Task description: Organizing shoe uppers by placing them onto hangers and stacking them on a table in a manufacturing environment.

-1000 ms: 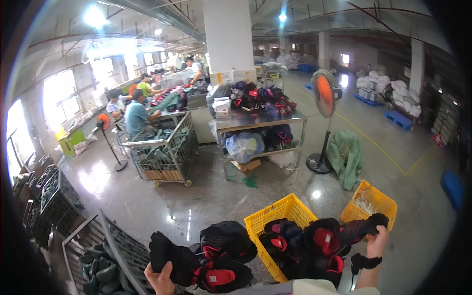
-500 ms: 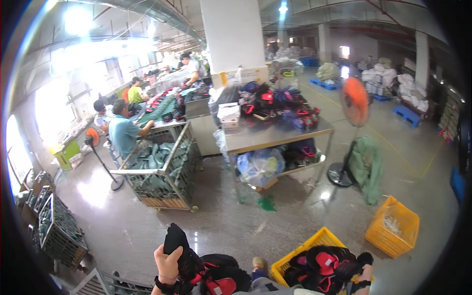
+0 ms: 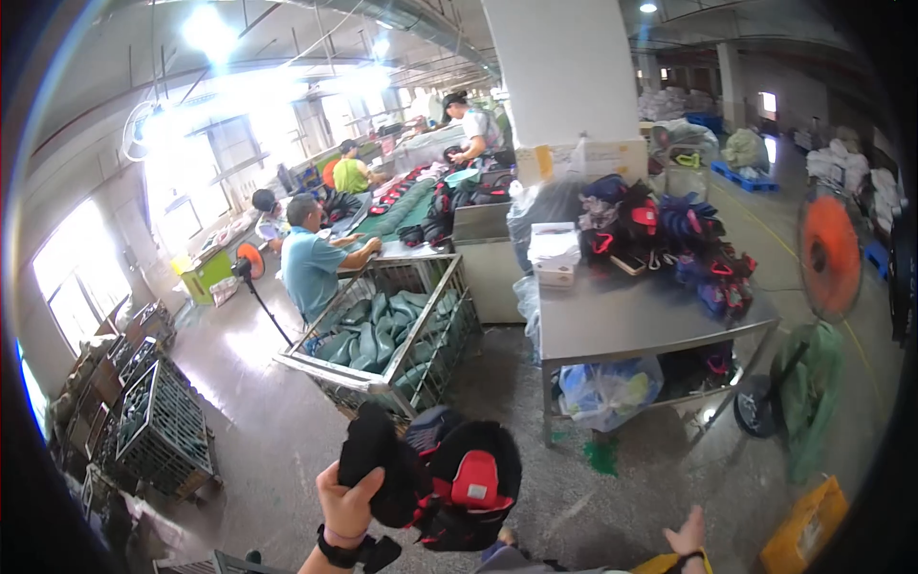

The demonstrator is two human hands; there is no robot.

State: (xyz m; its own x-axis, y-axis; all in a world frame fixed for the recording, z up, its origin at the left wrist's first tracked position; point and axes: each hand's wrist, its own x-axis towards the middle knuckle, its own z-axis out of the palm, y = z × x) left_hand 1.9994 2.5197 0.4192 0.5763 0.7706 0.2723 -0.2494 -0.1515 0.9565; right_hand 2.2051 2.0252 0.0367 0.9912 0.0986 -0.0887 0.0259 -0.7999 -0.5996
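My left hand [image 3: 351, 497] is closed around the black end of a bundle of shoe uppers [image 3: 483, 475], black with red tongues, which hangs in front of me at the lower middle. Down at the lower right, my right hand [image 3: 685, 532] has its fingers spread and holds nothing. Just below it shows a bit of a yellow crate [image 3: 660, 564], mostly cut off by the lower edge, so its contents are hidden.
Ahead stands a wheeled cage cart [image 3: 373, 378] of green shoe lasts. Right of it, a metal table [image 3: 612, 316] bears more uppers. An orange fan [image 3: 830, 251] and another yellow crate [image 3: 806, 524] are at right. A person in blue [image 3: 311, 258] works beyond the cart.
My view has swung left. My left hand has lifted the uppers higher. My right hand has let go of the black upper it gripped at the yellow crate and opened.
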